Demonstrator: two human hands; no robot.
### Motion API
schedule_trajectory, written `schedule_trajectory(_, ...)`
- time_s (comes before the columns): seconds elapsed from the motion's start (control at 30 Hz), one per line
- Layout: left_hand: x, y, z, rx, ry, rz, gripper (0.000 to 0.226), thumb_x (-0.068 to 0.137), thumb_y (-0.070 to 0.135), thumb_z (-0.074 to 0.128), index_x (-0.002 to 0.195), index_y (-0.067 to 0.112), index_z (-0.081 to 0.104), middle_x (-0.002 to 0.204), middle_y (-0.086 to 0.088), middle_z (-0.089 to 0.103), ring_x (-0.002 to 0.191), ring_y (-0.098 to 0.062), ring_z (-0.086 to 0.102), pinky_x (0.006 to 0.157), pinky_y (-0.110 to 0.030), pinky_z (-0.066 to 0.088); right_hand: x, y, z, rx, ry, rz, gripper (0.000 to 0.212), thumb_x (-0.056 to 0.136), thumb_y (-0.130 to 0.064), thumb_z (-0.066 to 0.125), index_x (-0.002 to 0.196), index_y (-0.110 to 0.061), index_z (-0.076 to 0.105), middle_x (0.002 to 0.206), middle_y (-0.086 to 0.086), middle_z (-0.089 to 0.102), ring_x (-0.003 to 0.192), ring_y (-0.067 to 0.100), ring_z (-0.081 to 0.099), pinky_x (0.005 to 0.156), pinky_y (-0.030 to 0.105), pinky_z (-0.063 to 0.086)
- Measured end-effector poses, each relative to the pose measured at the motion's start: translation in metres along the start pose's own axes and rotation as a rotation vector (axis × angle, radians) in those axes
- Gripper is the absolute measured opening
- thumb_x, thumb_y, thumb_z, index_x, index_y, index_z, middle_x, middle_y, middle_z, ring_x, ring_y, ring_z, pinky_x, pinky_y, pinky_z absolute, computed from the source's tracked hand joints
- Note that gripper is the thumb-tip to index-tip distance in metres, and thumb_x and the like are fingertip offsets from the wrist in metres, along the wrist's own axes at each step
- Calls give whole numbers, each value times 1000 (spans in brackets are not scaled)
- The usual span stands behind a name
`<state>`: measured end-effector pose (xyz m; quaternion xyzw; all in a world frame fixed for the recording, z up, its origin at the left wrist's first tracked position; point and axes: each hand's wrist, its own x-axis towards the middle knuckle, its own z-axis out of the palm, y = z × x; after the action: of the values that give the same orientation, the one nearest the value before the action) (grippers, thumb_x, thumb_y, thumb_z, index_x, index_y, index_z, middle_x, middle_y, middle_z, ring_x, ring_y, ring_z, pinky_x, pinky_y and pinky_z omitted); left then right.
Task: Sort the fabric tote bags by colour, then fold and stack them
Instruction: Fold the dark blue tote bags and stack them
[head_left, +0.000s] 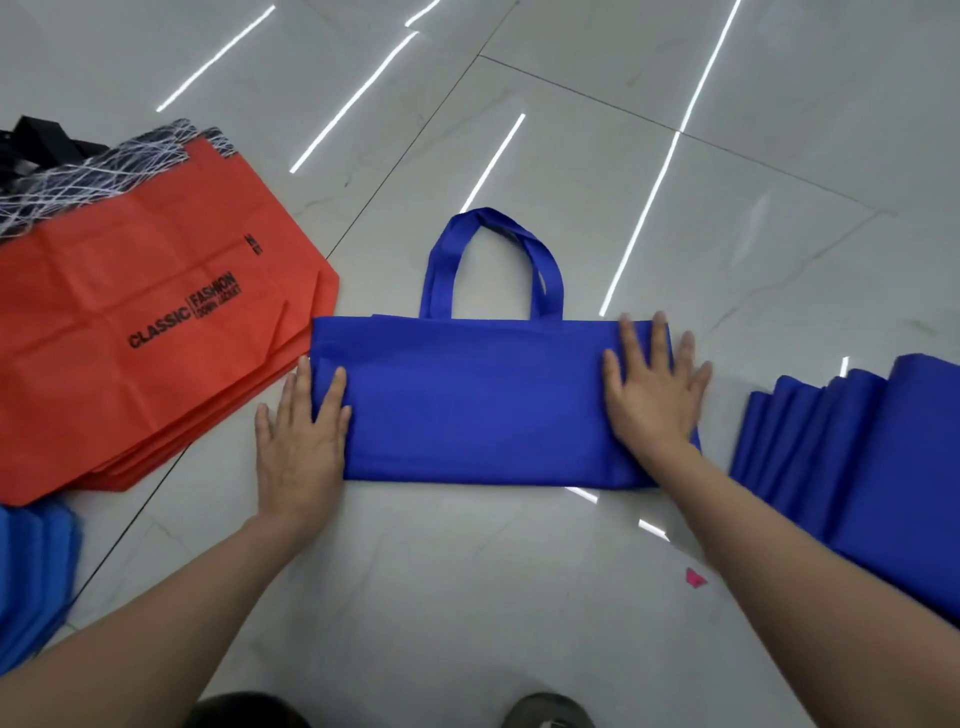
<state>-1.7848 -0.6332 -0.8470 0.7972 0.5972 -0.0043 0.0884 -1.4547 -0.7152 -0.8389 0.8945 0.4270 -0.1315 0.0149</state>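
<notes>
Blue tote bag (483, 400) lies flat on the tiled floor (519, 597), dead centre, folded into a wide band, handles (493, 260) looping away from the person. Left hand (298, 436) is spread flat, fingers straight, fingertips on the bag's left edge. Right hand (654, 395) is flat too, palm down on the right end, gripping nothing. Off to the left, a stack of orange bags (145, 332) printed CLASSIC FASHION, with black-and-white patterned bags (78, 176) beyond it. Right side, a pile of matching blue bags (857, 457). Lower left, lighter blue bags (31, 571) at the frame edge
</notes>
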Motion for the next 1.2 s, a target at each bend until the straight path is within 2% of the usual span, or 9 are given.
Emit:
schedule_trajectory(0.17, 7, 11, -9, 71, 125, 169, 50, 87, 1, 48, 137, 1, 43, 151, -20, 24, 138, -34, 25, 108, -55, 21, 7, 12, -10, -75, 39, 15, 58, 99, -50, 12, 152, -29, 1, 159, -1, -11, 146, 27, -10, 116, 51, -5)
schedule_trajectory(0.23, 14, 24, -15, 83, 132, 321, 49, 91, 21, 38, 138, 9, 43, 153, -14, 25, 139, -29, 21, 110, -52, 15, 3, -4, -14, -58, 152, -73, 55, 100, -44, 17, 152, -26, 9, 160, 2, -3, 146, 30, -2, 115, 52, -1)
schedule_trajectory(0.33, 25, 42, -15, 52, 17, 276, 61, 91, 51, 22, 145, 24, 32, 157, -6, 15, 144, -28, 10, 112, -52, 4, -17, -50, -14, -4, 264, -448, 55, 94, -40, 29, 144, -20, 39, 153, 7, 32, 139, 37, 29, 110, 57, 22)
schedule_trajectory(0.47, 28, 41, 1, 68, -76, 142, 72, 82, 65, 5, 147, 36, 16, 158, -2, 4, 145, -30, 0, 110, -59, 3, -41, -99, 10, -66, 43, -773, 57, 93, -47, 24, 142, -25, 42, 151, 2, 36, 139, 30, 32, 110, 55, 23)
schedule_trajectory(0.7, 23, 30, -1, 19, -93, 44, 74, 80, 67, 5, 147, 39, 17, 158, -5, 1, 142, -40, -6, 105, -68, 6, -4, -46, 12, -77, 19, -371, 65, 86, -61, 1, 148, -44, 10, 159, -8, 7, 146, 27, 4, 114, 54, -1)
schedule_trajectory(0.8, 21, 31, 1, -16, -80, 10, 73, 80, 68, 7, 146, 40, 21, 158, -8, 0, 141, -43, -4, 106, -66, 10, 3, -28, 5, -126, 43, -298, 68, 86, -60, -3, 149, -40, 12, 160, -5, 8, 146, 25, 5, 114, 53, 0)
schedule_trajectory(0.93, 19, 29, 1, -17, -63, 4, 72, 82, 66, 8, 146, 37, 24, 158, -9, 5, 141, -42, 3, 106, -61, 17, 5, -40, 1, -58, 99, -300, 56, 98, -50, 22, 147, -25, 30, 156, 5, 23, 143, 30, 16, 114, 51, 3)
schedule_trajectory(1.0, 19, 28, 0, -15, -45, 7, 70, 83, 65, 13, 144, 35, 31, 156, -12, 14, 140, -44, 12, 104, -59, 22, 13, -57, -5, 97, 145, -304, 51, 98, -41, 39, 140, -12, 40, 144, 12, 39, 133, 32, 33, 113, 47, 17)
schedule_trajectory(1.2, 20, 5, -5, -63, 9, 151, 60, 86, 56, 32, 133, 25, 53, 145, -17, 38, 129, -45, 34, 98, -54, 35, 50, -118, -27, 603, 9, -168, 64, 89, -37, 60, 141, -11, 33, 134, 10, 46, 119, 27, 46, 101, 37, 38)
